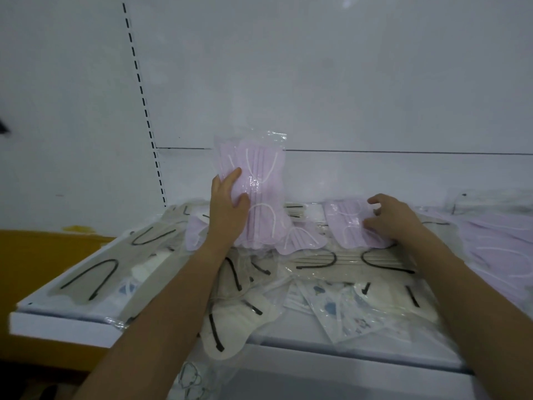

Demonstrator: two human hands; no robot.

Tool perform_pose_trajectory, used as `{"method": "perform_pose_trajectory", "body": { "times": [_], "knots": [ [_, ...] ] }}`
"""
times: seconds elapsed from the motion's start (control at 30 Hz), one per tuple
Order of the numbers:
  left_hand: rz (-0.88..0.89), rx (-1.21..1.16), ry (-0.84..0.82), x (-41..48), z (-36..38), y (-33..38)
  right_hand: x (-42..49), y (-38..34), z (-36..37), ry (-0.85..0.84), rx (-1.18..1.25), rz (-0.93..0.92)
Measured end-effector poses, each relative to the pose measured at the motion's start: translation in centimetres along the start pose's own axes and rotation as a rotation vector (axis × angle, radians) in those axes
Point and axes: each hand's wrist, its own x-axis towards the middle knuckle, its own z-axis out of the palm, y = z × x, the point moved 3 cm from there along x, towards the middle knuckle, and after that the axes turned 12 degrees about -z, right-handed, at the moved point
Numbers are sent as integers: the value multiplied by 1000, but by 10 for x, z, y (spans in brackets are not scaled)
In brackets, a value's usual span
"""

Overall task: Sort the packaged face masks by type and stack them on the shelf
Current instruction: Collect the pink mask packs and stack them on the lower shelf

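My left hand (227, 203) grips an upright clear pack of lilac masks (261, 180) with white ear loops, held against the white back panel of the shelf. My right hand (392, 216) has its fingers curled round a second lilac mask pack (346, 223) that lies on the pile to the right. More lilac packs (496, 246) lie flat at the far right. Beige masks with black ear loops (354, 259) and blue-patterned white masks (331, 306) are scattered over the white shelf (346, 359).
A beige pack with black loops (95, 274) lies in a white tray section at the left. A slotted upright (144, 111) runs up the back panel. An orange-brown surface (37, 269) lies left of the shelf. One beige mask (227, 324) overhangs the front edge.
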Motion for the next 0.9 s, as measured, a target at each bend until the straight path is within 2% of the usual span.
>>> {"method": "perform_pose_trajectory", "body": {
  "times": [0.07,0.17,0.23,0.27,0.33,0.43,0.5,0.57,0.63,0.73,0.8,0.9],
  "knots": [
    [-12,-7,0,-1,0,1,0,-1,-7,149,70,-52],
    [-21,-30,-2,-3,-1,4,-8,-13,-31,517,190,-228],
    [-36,-58,-20,-3,-2,8,-15,-31,-47,667,512,-332],
    [-49,-77,-35,-3,-2,10,-18,-42,-51,683,696,-375],
    [-85,-137,-111,-4,1,14,-23,-71,-44,605,865,-444],
    [-132,-254,-218,-3,6,17,-16,-106,-5,396,641,-521],
    [-126,-219,-217,-3,7,17,-12,-117,18,296,519,-542],
    [-84,-130,-141,-1,5,16,-10,-117,27,272,527,-515],
    [-51,-127,-9,2,-2,14,-7,-105,29,230,399,-444],
    [-28,-131,190,6,-13,10,-3,-78,40,-99,64,-261],
    [-35,-120,230,8,-14,8,-3,-70,46,-272,22,-192],
    [-22,-94,217,7,-13,4,2,-65,40,-297,103,-148]
  ]
}}
